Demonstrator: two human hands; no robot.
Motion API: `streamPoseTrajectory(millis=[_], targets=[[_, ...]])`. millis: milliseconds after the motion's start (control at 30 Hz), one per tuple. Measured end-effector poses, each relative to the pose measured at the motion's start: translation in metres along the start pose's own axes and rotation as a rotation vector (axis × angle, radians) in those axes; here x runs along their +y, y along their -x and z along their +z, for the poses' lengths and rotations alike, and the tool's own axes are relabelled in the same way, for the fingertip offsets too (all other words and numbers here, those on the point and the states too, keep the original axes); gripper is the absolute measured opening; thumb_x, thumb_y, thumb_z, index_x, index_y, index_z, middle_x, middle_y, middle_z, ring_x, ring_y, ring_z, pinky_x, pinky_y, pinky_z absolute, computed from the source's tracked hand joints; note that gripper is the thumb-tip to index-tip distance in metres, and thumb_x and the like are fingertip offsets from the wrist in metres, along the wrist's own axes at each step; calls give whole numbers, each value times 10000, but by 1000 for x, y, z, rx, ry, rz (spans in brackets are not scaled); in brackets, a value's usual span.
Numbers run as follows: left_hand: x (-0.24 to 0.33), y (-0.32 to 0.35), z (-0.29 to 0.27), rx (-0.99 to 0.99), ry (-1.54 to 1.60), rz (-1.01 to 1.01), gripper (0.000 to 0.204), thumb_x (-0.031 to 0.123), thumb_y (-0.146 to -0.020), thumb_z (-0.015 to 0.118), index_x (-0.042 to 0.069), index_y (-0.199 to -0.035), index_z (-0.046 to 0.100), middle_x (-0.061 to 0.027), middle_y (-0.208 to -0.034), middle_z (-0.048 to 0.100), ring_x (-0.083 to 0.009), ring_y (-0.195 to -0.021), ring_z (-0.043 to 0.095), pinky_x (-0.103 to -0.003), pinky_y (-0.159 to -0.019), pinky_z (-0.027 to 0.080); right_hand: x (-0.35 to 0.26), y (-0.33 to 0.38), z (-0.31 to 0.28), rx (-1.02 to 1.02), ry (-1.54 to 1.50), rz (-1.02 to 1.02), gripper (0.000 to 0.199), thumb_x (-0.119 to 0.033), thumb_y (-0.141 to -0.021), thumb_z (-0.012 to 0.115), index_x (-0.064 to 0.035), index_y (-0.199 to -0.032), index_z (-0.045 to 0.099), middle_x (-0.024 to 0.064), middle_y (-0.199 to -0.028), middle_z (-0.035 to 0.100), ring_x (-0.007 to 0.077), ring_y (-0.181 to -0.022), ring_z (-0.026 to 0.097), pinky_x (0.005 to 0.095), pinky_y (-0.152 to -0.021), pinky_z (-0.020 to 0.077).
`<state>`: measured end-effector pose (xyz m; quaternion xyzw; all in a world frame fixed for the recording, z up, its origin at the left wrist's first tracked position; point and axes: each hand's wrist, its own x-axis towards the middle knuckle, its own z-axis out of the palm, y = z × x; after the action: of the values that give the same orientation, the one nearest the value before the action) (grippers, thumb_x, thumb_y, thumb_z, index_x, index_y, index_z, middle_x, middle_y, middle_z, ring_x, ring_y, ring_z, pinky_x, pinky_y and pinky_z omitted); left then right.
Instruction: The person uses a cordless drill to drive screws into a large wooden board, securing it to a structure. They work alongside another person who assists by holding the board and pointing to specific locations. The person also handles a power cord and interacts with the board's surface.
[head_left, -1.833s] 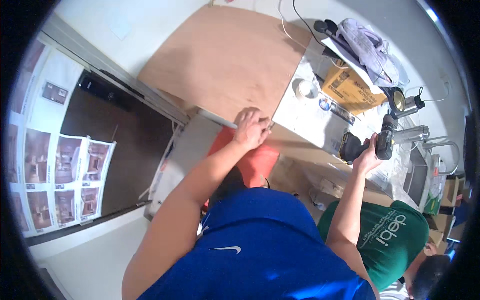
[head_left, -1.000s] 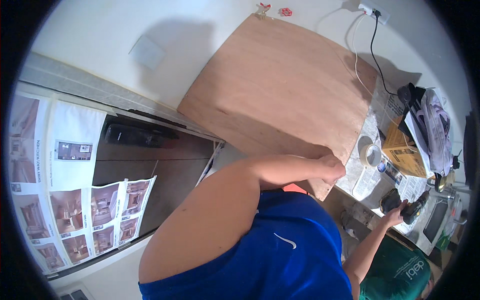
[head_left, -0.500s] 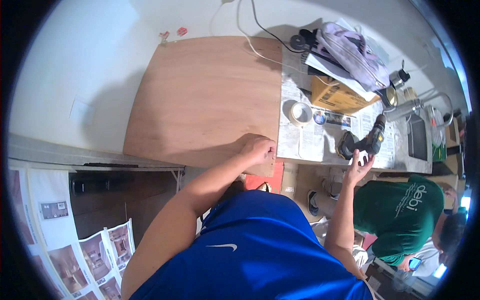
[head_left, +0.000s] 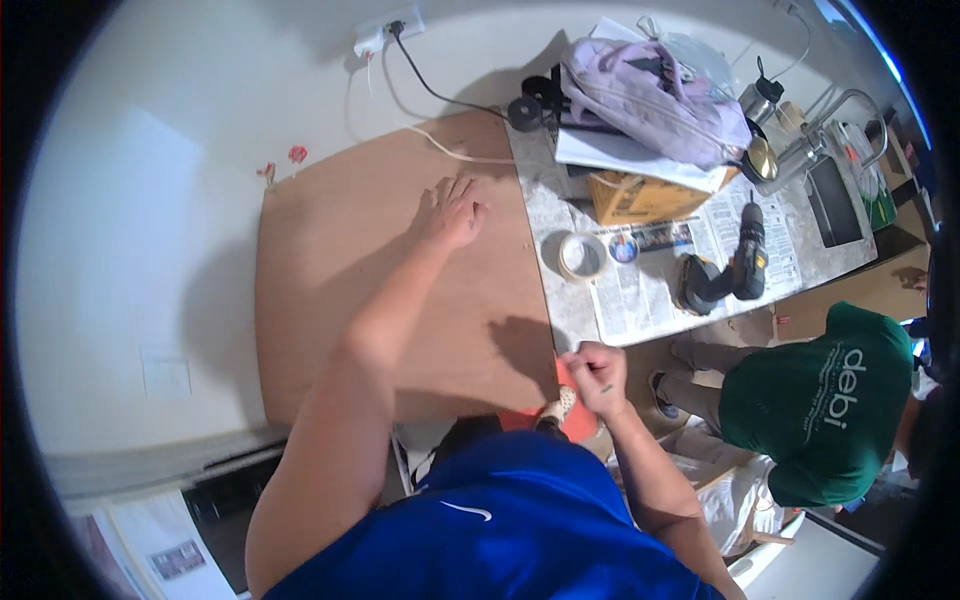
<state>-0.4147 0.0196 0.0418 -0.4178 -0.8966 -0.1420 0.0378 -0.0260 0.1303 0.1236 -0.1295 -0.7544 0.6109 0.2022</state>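
Observation:
A large brown plywood board (head_left: 400, 290) lies flat along the wall, beside the newspaper-covered counter. My left hand (head_left: 460, 215) rests on its far right part with fingers spread. By the board's near right corner is my right hand (head_left: 598, 382), its fingers curled closed; whether it grips anything is hidden. A black cordless drill (head_left: 750, 260) sits on the newspaper (head_left: 640, 295) to the right, out of my hands. Left of the drill stands a roll of pale tape (head_left: 583, 257).
A cardboard box (head_left: 645, 200) bears papers and a lilac bag (head_left: 655, 100). Behind the board, cables run from a wall socket (head_left: 390, 30). A sink (head_left: 833, 200) and metal bottle (head_left: 762, 97) are at the right. A person in a green shirt (head_left: 815, 410) is close on my right.
My left hand has gone from the board's near edge to its far part and spread its fingers. My right hand has left the drill, moved left to the board's corner and closed.

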Motion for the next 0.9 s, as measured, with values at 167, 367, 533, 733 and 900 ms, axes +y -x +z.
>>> streamPoseTrajectory(millis=[167, 367, 533, 733, 900], targets=[[-33, -62, 8, -18, -226, 30, 702, 559, -1082, 451, 165, -1660, 390, -104, -1742, 302, -385, -1531, 363, -734, -1173, 292, -62, -129, 87, -210, -111, -313, 380, -78, -906, 737, -60, -588, 529, 85, -563, 421, 263, -504, 433, 399, -506, 324], [-38, -62, 8, -99, -194, 8, 681, 537, -1084, 459, 206, -1673, 366, -92, -1754, 263, -375, -1562, 309, -745, -1189, 262, 33, -274, 146, -66, -174, -80, 319, -123, -984, 667, 3, -703, 584, -6, -657, 547, 88, -673, 503, 305, -628, 433], [-31, -64, -3, -274, -212, -52, 710, 537, -1083, 437, 256, -1712, 263, -76, -1757, 240, -346, -1615, 230, -713, -1248, 219, 119, -280, 149, 6, -18, 74, 301, -124, -1024, 647, 10, -756, 621, -16, -688, 540, 80, -715, 475, 289, -680, 445], [-28, -73, -7, -218, -172, -82, 702, 574, -1069, 448, 255, -1686, 345, -45, -1746, 280, -359, -1600, 259, -712, -1249, 227, 78, -258, 157, 82, 185, -10, 364, -246, -1014, 731, -2, -767, 622, 107, -669, 572, 162, -600, 487, 379, -591, 451], [-26, -67, -1, -168, -204, -71, 688, 593, -1074, 451, 239, -1661, 402, -25, -1740, 313, -345, -1583, 294, -701, -1240, 259, 30, -119, 129, -92, 262, -67, 361, -229, -956, 811, -36, -736, 600, 102, -639, 536, 233, -567, 546, 366, -561, 441]])
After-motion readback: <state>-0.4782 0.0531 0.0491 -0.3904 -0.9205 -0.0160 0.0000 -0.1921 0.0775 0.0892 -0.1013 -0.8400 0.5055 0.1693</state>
